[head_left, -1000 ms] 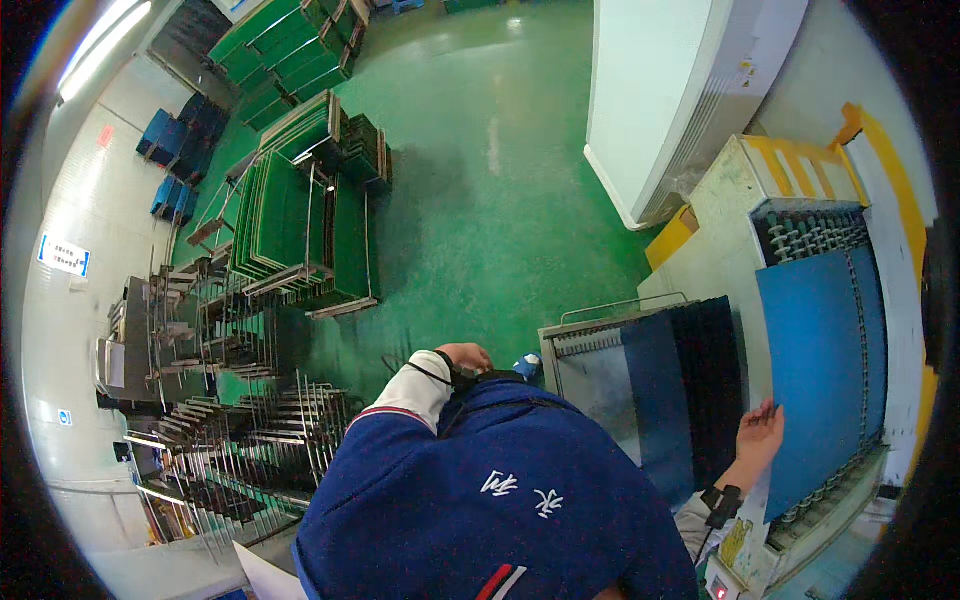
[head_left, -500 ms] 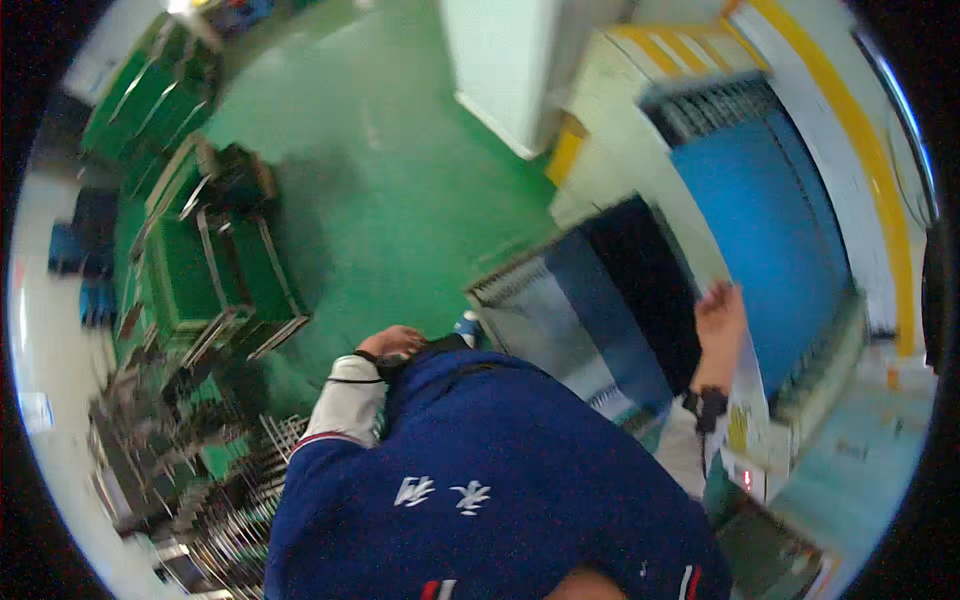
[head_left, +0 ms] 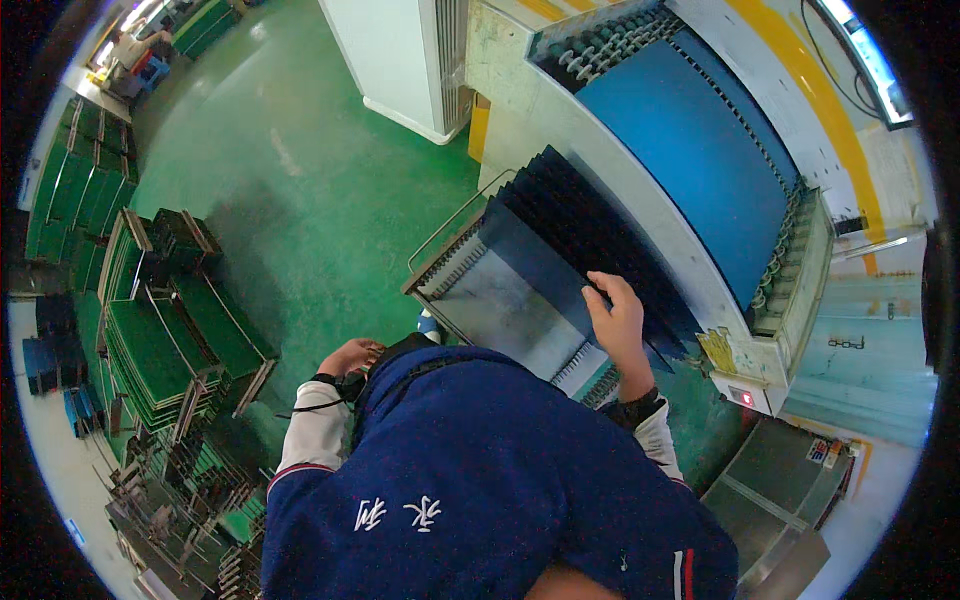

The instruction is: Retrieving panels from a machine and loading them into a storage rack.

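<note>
While resting open-fingered on dark blue panels racked upright in a cart, right hand — could tip one sideways, risking scratches; left hand loosely curled, empty, near waist.

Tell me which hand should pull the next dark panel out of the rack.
Right. The right hand already rests on the dark panels standing in the rack, fingers on an edge. The left hand is held by the chest, away from the rack and touching no panel.
</note>
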`<state>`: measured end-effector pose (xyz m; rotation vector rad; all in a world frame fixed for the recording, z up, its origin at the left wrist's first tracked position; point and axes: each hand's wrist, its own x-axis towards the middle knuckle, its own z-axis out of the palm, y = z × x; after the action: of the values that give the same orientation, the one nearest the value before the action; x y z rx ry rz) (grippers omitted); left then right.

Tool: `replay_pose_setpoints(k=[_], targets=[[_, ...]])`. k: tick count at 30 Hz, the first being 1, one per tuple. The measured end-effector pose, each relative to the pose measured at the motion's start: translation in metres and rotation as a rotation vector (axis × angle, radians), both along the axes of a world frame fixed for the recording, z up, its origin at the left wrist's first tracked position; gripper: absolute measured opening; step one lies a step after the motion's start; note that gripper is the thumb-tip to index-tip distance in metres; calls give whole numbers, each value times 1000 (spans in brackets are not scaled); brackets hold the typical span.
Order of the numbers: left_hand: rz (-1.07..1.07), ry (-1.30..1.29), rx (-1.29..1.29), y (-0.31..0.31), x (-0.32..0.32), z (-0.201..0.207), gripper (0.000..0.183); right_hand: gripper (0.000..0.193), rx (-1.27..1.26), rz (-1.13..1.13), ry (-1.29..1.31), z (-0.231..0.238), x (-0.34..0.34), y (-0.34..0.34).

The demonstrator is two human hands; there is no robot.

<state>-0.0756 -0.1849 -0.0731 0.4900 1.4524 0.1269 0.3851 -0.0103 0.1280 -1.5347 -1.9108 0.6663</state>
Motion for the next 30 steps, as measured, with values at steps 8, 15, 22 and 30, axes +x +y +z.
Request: replay_pose_setpoints(k=[8, 15, 22, 30], targets=[[-145, -211, 457, -33, -32, -90, 33, 23, 41, 57, -162, -10, -11, -7], [26, -25, 164, -18, -18, -46, 40, 15, 57, 116, -252, -23, -20, -3], [-46, 28, 237, -19, -18, -36, 41, 32, -199, 67, -674, -55, 1, 3], [-42, 42, 195, -28, -24, -53, 35, 39, -274, -12, -702, -60, 13, 19]])
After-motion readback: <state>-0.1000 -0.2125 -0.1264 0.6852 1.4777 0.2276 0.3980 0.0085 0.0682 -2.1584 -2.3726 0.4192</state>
